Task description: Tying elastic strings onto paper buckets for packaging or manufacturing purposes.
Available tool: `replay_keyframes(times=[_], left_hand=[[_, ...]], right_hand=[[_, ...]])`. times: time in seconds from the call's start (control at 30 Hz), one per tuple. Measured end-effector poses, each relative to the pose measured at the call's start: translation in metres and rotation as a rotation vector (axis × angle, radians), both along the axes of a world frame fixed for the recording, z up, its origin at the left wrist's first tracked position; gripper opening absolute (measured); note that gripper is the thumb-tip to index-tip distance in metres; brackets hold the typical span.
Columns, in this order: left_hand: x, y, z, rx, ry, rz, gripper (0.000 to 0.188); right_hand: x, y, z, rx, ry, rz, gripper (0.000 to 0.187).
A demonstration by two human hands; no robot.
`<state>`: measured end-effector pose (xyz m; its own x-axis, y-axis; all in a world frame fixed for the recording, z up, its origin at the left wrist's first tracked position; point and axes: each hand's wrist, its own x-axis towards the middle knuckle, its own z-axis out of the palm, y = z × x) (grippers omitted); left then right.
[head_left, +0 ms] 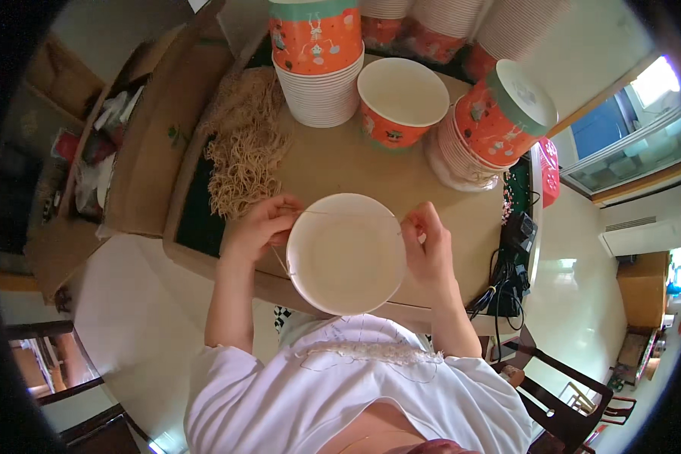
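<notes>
An open paper bucket, white inside, sits at the table's near edge in front of me. A thin tan string crosses its mouth near the far rim. My left hand is closed on the string at the bucket's left side, where a length hangs down beside the wall. At the right rim my right hand is closed, its fingers pinched together where the string's other end leads. Whether either hand also touches the bucket is hard to tell. A bundle of tan strings lies beyond my left hand.
Beyond stand a tall stack of orange-and-green buckets, a single upright bucket and a tilted stack. Black cables with an adapter lie at the table's right edge. A cardboard box stands left, a dark chair lower right.
</notes>
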<state>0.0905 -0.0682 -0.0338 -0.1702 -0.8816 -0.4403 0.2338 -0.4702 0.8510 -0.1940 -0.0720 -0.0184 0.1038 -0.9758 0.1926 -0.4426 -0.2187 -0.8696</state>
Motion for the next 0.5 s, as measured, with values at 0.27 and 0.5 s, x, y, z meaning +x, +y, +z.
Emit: replay_keyframes(times=[0.27,0.5], left_hand=[[-0.022,-0.005,-0.009,0.109,-0.177,-0.03,0.022],[-0.028,0.028,-0.07,0.067,-0.238,-0.061,0.02]], right_hand=[[-0.004,-0.024,-0.017,0.27,-0.062,0.064,0.015],[-0.028,-0.026,-0.047,0.655,-0.292,0.307,0.018]])
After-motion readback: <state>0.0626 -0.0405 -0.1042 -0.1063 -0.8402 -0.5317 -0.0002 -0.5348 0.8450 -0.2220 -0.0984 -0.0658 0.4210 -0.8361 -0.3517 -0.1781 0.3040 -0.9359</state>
